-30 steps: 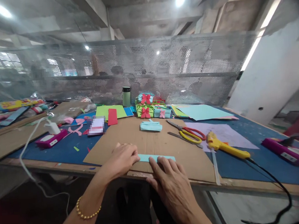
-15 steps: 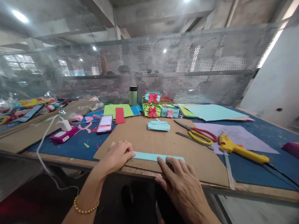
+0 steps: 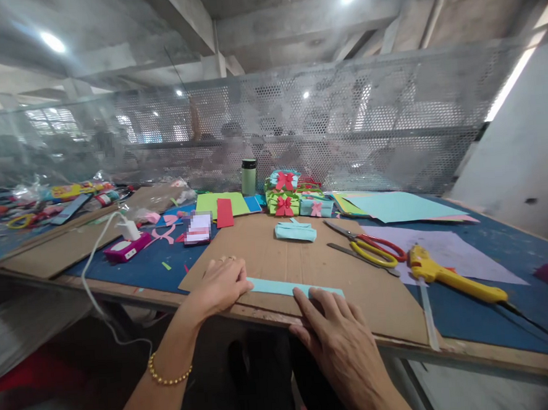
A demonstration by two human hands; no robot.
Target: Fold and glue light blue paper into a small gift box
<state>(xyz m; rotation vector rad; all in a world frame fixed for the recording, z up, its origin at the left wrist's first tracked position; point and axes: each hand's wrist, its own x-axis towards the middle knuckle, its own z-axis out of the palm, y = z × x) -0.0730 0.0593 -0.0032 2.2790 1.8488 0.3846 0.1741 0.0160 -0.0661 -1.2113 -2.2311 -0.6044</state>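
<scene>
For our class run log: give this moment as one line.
left hand: on left end of blue paper strip | right hand: flat, fingertips on its right end | strip: on cardboard sheet

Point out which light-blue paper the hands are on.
The narrow strip, left hand and right hand on its ends; the folded piece and big sheet lie farther back.

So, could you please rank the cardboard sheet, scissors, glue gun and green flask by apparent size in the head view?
1. cardboard sheet, clearly largest.
2. glue gun and scissors: too alike to separate.
3. green flask, smallest-looking, though it stands farthest back, so its true size is unsure.
</scene>
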